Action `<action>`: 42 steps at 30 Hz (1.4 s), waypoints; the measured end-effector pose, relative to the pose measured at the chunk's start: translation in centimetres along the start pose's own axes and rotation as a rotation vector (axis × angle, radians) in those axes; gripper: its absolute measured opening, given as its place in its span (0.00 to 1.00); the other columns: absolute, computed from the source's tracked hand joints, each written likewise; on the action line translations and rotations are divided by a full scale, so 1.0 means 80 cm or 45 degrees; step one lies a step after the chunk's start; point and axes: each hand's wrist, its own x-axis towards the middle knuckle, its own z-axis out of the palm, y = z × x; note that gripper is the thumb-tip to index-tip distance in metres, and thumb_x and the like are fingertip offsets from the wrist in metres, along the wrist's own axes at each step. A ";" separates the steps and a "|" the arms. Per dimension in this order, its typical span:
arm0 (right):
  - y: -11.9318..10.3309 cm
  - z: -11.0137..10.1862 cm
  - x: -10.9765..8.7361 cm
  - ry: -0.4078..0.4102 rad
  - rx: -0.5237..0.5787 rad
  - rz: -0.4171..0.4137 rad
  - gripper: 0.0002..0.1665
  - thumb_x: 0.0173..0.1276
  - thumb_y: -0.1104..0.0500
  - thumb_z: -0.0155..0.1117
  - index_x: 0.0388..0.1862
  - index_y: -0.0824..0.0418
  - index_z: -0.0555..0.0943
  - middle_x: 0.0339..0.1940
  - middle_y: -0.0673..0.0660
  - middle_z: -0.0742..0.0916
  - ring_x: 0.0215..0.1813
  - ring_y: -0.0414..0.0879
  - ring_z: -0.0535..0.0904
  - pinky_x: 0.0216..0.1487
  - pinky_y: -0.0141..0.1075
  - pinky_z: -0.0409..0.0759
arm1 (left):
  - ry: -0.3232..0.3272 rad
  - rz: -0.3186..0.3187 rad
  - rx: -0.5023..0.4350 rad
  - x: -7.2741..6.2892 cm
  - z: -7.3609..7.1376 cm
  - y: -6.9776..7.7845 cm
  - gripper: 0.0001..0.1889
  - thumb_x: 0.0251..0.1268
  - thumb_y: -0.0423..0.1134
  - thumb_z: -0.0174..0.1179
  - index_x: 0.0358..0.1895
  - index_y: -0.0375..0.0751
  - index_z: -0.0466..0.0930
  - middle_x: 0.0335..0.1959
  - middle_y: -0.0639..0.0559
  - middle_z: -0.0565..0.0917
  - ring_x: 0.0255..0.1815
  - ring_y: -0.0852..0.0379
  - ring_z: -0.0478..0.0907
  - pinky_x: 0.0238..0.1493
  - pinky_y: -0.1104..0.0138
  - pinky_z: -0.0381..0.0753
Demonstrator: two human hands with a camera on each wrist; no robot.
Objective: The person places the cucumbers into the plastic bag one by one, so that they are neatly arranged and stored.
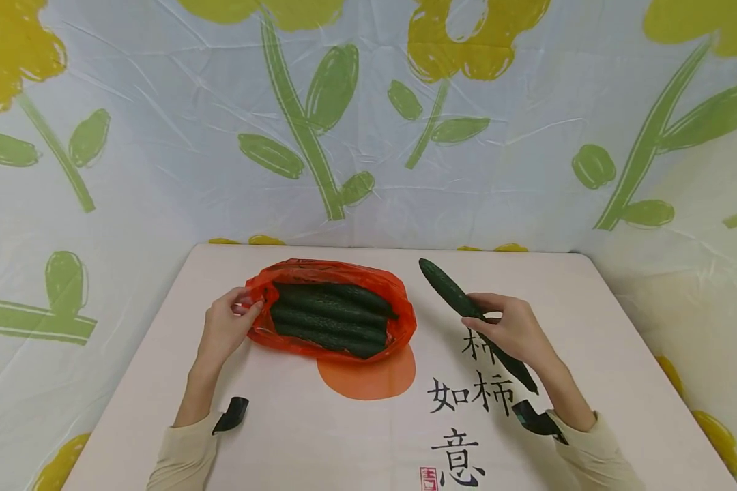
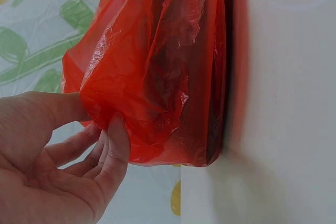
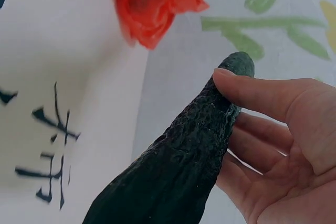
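A red plastic bag (image 1: 338, 353) lies on the table with its mouth spread, and several dark green cucumbers (image 1: 331, 317) show side by side inside it. My left hand (image 1: 228, 326) pinches the bag's left edge between thumb and fingers; the left wrist view shows the thin plastic (image 2: 136, 93) bunched at the fingertips. To the right of the bag, my right hand (image 1: 512, 327) holds a single cucumber (image 1: 445, 285) around its middle, its far end pointing up and left. In the right wrist view the thumb lies along the bumpy skin of this cucumber (image 3: 178, 150).
The pale table (image 1: 282, 436) carries black brush characters (image 1: 457, 457), a red seal mark (image 1: 428, 479) and an orange printed round (image 1: 368, 379) partly under the bag. Behind and at the sides hangs a flower-patterned cloth (image 1: 209, 136).
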 end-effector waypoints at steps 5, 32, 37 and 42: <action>-0.014 0.016 0.009 -0.024 0.048 -0.036 0.25 0.63 0.65 0.77 0.59 0.70 0.83 0.51 0.65 0.89 0.48 0.56 0.87 0.44 0.41 0.87 | -0.001 0.003 0.000 0.000 -0.001 0.000 0.20 0.73 0.35 0.63 0.60 0.25 0.77 0.45 0.32 0.84 0.43 0.40 0.81 0.32 0.78 0.77; -0.101 0.063 0.058 -0.115 -0.036 -0.288 0.24 0.63 0.62 0.77 0.59 0.63 0.86 0.49 0.56 0.91 0.45 0.50 0.87 0.39 0.40 0.85 | 0.008 0.015 -0.007 0.000 -0.003 0.005 0.19 0.73 0.35 0.62 0.60 0.26 0.78 0.44 0.34 0.84 0.44 0.42 0.80 0.33 0.77 0.77; -0.118 0.074 0.067 -0.112 -0.149 -0.328 0.25 0.63 0.60 0.78 0.59 0.62 0.86 0.44 0.56 0.91 0.39 0.50 0.86 0.33 0.37 0.78 | 0.032 0.031 -0.020 0.001 -0.001 0.004 0.17 0.72 0.33 0.62 0.59 0.25 0.79 0.42 0.34 0.84 0.42 0.43 0.80 0.33 0.79 0.75; -0.131 0.087 0.077 -0.140 -0.219 -0.341 0.26 0.62 0.59 0.79 0.59 0.60 0.86 0.36 0.55 0.91 0.37 0.50 0.85 0.35 0.39 0.80 | 0.040 0.044 -0.027 0.001 0.001 0.003 0.16 0.72 0.31 0.62 0.58 0.26 0.79 0.41 0.35 0.84 0.41 0.44 0.80 0.34 0.80 0.75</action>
